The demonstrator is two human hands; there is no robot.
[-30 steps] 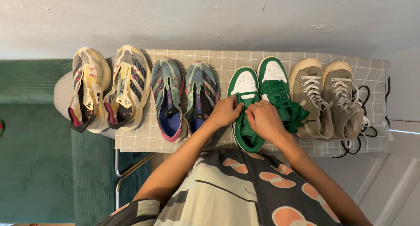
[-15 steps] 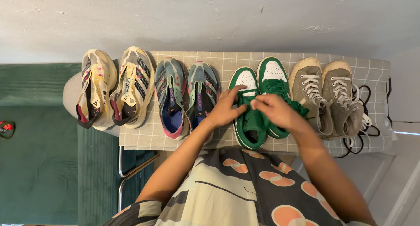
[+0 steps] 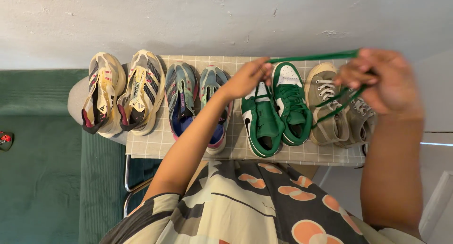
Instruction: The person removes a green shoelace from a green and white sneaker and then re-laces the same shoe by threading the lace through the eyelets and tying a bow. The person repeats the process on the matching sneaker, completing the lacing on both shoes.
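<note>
**Green lace pulled up and stretched wide**

Both hands have lifted off the green shoe and spread apart — a green lace now runs taut between them. The left hand pinches one end above the shoe's toe; the right hand is closed on the other, raised over the tan sneakers, probably to draw out slack. The shoe rests on the checked surface, below the left hand.

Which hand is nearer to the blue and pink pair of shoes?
The left hand. It is raised just right of the blue and pink shoes, pinching the green lace. The right hand is far right, above the grey shoes.
</note>
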